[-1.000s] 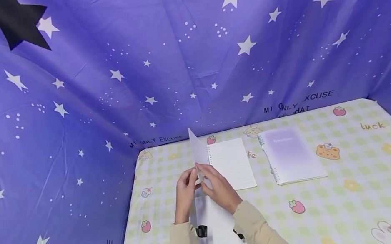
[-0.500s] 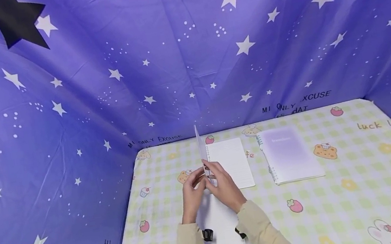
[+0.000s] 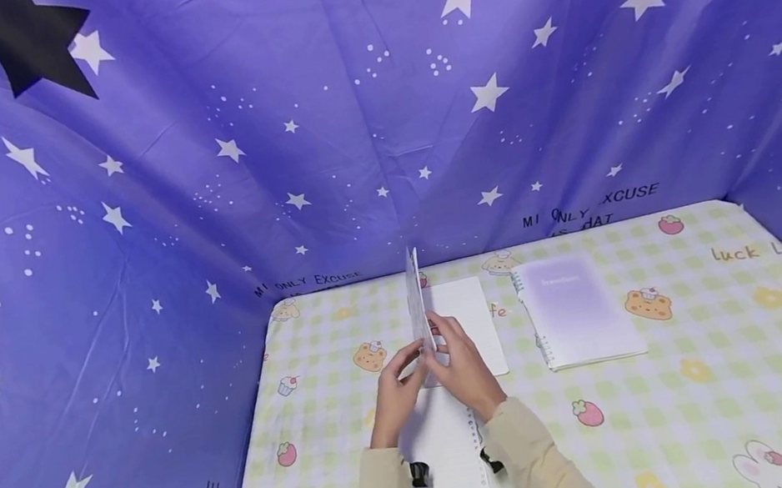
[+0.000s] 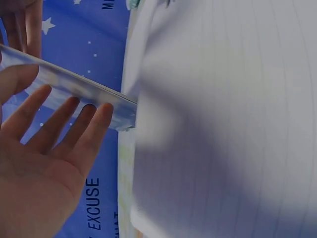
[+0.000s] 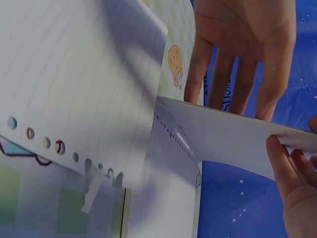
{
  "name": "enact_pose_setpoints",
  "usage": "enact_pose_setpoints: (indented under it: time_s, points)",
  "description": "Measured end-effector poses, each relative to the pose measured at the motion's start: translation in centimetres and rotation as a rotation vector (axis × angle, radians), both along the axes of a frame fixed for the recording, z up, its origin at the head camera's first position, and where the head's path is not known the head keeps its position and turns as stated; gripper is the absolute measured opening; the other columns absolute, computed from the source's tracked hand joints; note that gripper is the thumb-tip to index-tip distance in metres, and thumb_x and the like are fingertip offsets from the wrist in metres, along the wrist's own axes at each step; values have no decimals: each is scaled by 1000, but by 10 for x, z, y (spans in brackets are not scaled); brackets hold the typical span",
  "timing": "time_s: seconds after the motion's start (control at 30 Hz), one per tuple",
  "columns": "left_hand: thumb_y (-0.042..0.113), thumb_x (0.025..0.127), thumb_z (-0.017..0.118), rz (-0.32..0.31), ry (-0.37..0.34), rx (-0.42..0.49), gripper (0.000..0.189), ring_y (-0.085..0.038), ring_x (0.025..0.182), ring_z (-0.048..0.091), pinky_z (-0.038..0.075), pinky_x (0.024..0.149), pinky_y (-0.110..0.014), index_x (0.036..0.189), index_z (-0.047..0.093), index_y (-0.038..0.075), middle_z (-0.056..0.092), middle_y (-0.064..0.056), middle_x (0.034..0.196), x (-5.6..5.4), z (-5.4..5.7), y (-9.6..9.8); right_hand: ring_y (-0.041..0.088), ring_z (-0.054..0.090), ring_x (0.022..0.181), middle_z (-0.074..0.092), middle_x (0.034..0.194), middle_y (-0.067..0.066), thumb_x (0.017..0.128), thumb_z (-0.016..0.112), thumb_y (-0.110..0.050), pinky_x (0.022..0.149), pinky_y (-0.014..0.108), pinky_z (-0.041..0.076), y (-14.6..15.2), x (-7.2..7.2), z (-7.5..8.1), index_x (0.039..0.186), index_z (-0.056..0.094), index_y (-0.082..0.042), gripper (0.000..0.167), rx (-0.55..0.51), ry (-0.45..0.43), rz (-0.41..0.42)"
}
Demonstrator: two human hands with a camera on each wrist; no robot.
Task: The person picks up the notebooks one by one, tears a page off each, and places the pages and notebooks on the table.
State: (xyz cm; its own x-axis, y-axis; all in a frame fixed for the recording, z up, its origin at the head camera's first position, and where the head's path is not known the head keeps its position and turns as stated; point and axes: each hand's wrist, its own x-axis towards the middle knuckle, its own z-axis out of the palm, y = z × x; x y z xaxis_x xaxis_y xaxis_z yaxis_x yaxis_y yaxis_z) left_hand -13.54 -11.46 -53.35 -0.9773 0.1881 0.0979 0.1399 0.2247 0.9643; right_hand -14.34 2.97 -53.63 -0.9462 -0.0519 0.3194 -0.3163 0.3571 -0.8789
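Note:
A thin notebook cover (image 3: 415,295) stands on edge between my two hands, with layers showing along its rim. My left hand (image 3: 398,390) touches its left face; in the left wrist view the fingers (image 4: 101,121) are straight and spread. Against the other face, my right hand (image 3: 465,372) presses with its fingertips, seen also in the right wrist view. Below my wrists lies a lined sheet (image 3: 449,480), its punched holes and a torn edge (image 5: 94,186) visible in the right wrist view. Behind the cover is an open lined notebook (image 3: 466,325), partly hidden.
To the right lies a closed purple spiral notebook (image 3: 583,308). Everything rests on a checked tablecloth (image 3: 725,346) printed with cartoons. Blue star-patterned cloth (image 3: 335,75) hangs behind and to the left.
Both hands have shifted rightward, carrying the notebook cover with them. The cover has turned from a slight lean to nearly edge-on, and its left face now shows.

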Motion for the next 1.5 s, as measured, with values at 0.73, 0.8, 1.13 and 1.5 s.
enact_pose_setpoints:
  time_s: [0.73, 0.8, 1.13, 1.5]
  points:
    - [4, 81, 79, -48, 96, -181, 59, -38, 125, 55, 54, 99, -44, 136, 57, 2, 53, -20, 141, -20, -47, 9, 32, 57, 108, 55, 125, 17, 86, 61, 3, 93, 48, 51, 29, -2, -14, 146, 43, -1, 63, 19, -61, -163]
    - [6, 80, 79, -43, 99, -252, 61, -37, 127, 55, 52, 101, -44, 137, 57, 3, 53, -19, 142, -21, -47, 11, 32, 57, 107, 55, 125, 18, 86, 62, 2, 92, 49, 52, 30, -2, -17, 146, 43, -1, 63, 22, -60, -176]
    - [16, 82, 81, -26, 145, -468, 60, -35, 132, 51, 41, 112, -50, 137, 58, 8, 53, -16, 144, -22, -46, 19, 31, 57, 103, 54, 121, 18, 82, 63, 1, 88, 46, 53, 39, -4, -26, 142, 46, 2, 63, 21, -70, -241]
    - [17, 79, 82, 28, 119, -546, 56, -33, 133, 51, 41, 112, -47, 131, 64, 9, 55, -11, 143, -23, -46, 30, 35, 58, 108, 50, 129, 22, 84, 66, 0, 97, 48, 52, 51, -8, -34, 142, 47, 2, 61, 31, -173, -283]
